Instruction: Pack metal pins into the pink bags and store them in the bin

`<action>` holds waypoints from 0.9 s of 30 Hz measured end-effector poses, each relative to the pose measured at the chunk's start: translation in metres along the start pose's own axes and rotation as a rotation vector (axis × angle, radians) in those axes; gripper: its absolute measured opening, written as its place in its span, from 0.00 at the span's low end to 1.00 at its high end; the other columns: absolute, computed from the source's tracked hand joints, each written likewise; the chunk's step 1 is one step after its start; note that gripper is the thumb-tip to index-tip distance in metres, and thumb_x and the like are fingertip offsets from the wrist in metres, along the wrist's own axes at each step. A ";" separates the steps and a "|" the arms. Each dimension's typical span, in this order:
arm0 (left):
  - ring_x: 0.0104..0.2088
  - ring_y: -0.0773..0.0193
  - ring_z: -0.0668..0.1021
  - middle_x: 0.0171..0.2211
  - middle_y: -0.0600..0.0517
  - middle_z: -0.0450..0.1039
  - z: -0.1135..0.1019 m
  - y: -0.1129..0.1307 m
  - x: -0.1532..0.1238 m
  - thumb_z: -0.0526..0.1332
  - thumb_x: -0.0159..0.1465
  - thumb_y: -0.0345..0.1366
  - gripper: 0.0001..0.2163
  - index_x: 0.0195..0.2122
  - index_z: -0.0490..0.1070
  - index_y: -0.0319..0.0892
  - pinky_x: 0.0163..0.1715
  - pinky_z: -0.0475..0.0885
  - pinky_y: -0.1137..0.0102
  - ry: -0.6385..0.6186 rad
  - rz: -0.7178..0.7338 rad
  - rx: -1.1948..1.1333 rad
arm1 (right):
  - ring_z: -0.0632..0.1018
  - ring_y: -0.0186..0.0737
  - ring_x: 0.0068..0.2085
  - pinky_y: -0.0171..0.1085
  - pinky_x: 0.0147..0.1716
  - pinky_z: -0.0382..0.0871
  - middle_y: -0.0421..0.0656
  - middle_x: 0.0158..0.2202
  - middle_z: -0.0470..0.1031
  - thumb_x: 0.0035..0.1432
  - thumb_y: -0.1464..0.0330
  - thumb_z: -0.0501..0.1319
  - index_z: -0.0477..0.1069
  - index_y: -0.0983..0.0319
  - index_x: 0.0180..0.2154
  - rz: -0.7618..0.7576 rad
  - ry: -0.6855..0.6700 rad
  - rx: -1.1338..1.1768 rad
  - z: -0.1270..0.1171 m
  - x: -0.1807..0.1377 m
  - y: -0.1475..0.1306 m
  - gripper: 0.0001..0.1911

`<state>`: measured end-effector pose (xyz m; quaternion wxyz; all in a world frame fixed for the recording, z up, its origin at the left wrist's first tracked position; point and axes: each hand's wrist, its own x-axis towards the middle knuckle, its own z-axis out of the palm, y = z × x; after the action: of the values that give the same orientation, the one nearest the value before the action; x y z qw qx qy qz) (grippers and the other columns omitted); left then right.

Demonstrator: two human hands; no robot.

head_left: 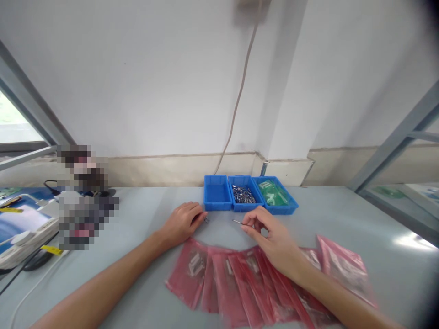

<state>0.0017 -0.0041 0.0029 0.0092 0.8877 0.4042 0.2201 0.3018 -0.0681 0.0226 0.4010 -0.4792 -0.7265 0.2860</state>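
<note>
My right hand [269, 230] pinches a thin metal pin-like part [237, 222] between thumb and fingertips, its tip pointing left. My left hand [185, 220] rests on the table with its fingers closed. A small metal part [206, 220] shows at those fingertips; its exact kind is too small to tell. Behind the right hand stands a blue bin [247, 209] holding many loose metal parts [243, 194]. Overlapping pink plastic bags [228, 292] fan out below both hands, several with small metallic pieces showing inside. The right forearm hides part of them.
Another blue bin [218, 206] stands at left of the metal parts; a third [286, 210] holds a green bag [274, 193]. At far left are a white power strip [32, 242], cables and a blurred-out area. A wall [171, 91] rises behind the table [387, 228].
</note>
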 end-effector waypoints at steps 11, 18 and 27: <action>0.36 0.58 0.74 0.34 0.51 0.73 0.000 0.001 0.000 0.51 0.80 0.40 0.15 0.34 0.67 0.44 0.38 0.68 0.64 0.003 -0.001 -0.013 | 0.73 0.42 0.38 0.39 0.39 0.67 0.40 0.39 0.72 0.72 0.65 0.62 0.73 0.54 0.41 0.006 -0.009 0.017 0.000 -0.001 0.000 0.03; 0.36 0.58 0.74 0.34 0.51 0.73 0.000 0.001 0.000 0.51 0.80 0.40 0.15 0.35 0.68 0.44 0.39 0.68 0.64 -0.011 -0.014 -0.025 | 0.73 0.41 0.38 0.39 0.38 0.65 0.39 0.38 0.72 0.73 0.62 0.60 0.72 0.54 0.42 0.034 -0.027 0.045 0.000 -0.002 -0.002 0.05; 0.36 0.59 0.74 0.34 0.51 0.73 0.001 -0.002 0.000 0.51 0.80 0.41 0.16 0.34 0.67 0.44 0.38 0.67 0.65 -0.015 -0.004 -0.029 | 0.72 0.42 0.38 0.39 0.37 0.64 0.40 0.37 0.74 0.76 0.57 0.55 0.72 0.56 0.41 0.093 -0.032 0.115 0.000 0.000 -0.001 0.13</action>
<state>0.0009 -0.0031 0.0015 0.0257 0.8883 0.4026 0.2195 0.3019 -0.0685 0.0234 0.4022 -0.4840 -0.6922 0.3533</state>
